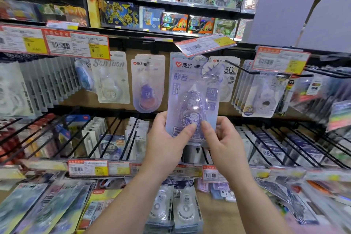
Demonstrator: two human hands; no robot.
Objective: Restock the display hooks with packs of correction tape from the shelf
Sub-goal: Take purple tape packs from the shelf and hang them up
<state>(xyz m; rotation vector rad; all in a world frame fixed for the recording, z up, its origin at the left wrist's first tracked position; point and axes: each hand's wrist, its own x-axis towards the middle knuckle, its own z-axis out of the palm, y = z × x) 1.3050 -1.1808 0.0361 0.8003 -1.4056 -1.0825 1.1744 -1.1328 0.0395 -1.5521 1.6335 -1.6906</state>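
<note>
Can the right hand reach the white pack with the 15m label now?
Probably not yet: both hands, right hand and left hand, hold the purple pack, although the white pack hangs uncovered.

We are reading "爱好" beside a red heart at the top of the purple correction tape pack point(191, 99), with "静音" under it and "30" on its right side. We are seeing the same "爱好" mark on the hanging pack point(147, 81) to its left, whose dispenser is showing "15m". We are making out "San Tuan" on the pale pack point(112, 78) further left, and "30m" on the pack point(228, 80) behind. The red-framed price tag point(76, 45) at upper left is showing "3.50" on its yellow patch. Other tags are too blurred for us to read.
</note>
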